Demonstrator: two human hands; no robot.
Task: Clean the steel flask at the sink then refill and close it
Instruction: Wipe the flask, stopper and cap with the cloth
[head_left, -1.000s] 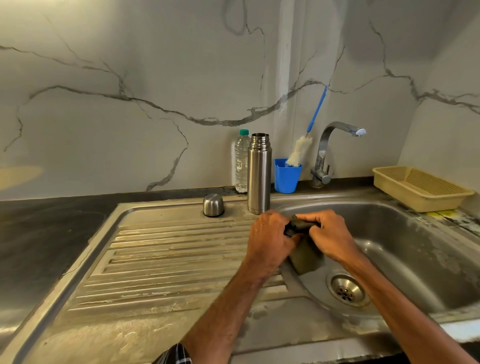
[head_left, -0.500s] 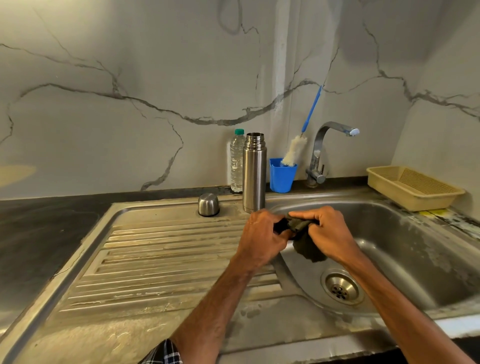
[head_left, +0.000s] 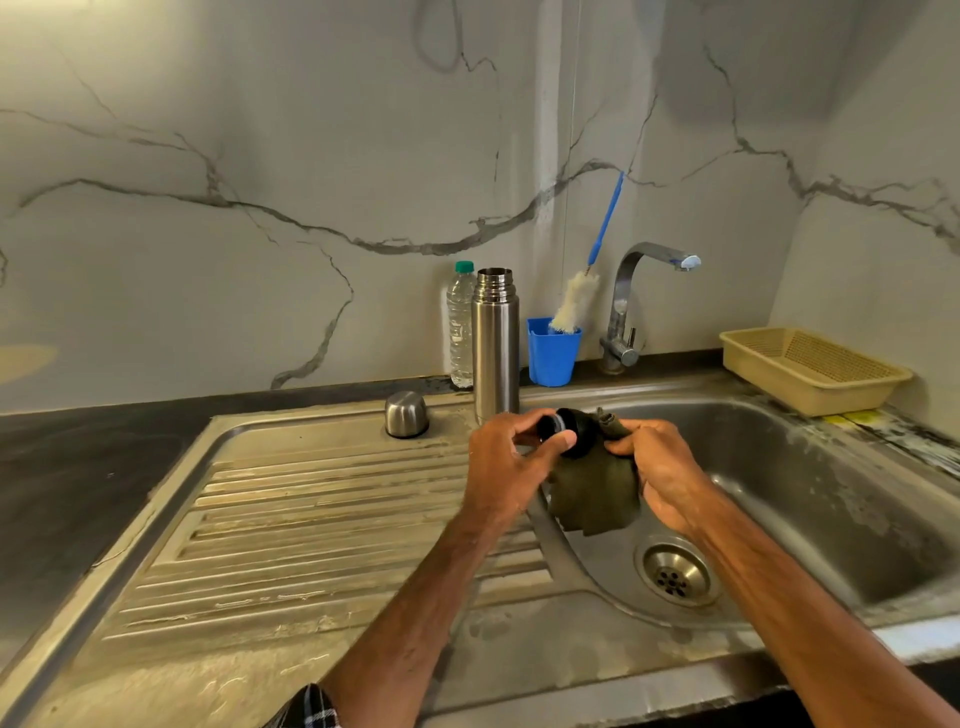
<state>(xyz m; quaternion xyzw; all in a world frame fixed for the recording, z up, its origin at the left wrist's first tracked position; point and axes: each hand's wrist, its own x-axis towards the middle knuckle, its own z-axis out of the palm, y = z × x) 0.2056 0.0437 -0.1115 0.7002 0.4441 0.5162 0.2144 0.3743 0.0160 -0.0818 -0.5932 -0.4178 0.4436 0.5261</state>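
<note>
The steel flask (head_left: 495, 343) stands upright and uncapped at the back of the drainboard. Its steel cup lid (head_left: 406, 414) rests upside down to the left. My left hand (head_left: 506, 462) grips a black stopper (head_left: 563, 430) just in front of the flask, over the sink's left rim. My right hand (head_left: 660, 470) holds a dark green cloth (head_left: 597, 493) bunched against the stopper, its loose end hanging into the sink basin (head_left: 810, 499).
A plastic water bottle (head_left: 460, 325) stands behind the flask. A blue cup (head_left: 551, 358) holds a bottle brush (head_left: 576, 301) next to the tap (head_left: 631, 306). A yellow basket (head_left: 810, 369) sits at the right. The drain (head_left: 675, 574) lies below my hands.
The stopper, hidden in the cloth before, now shows between my hands. The cloth has shifted toward my right hand and hangs more spread out.
</note>
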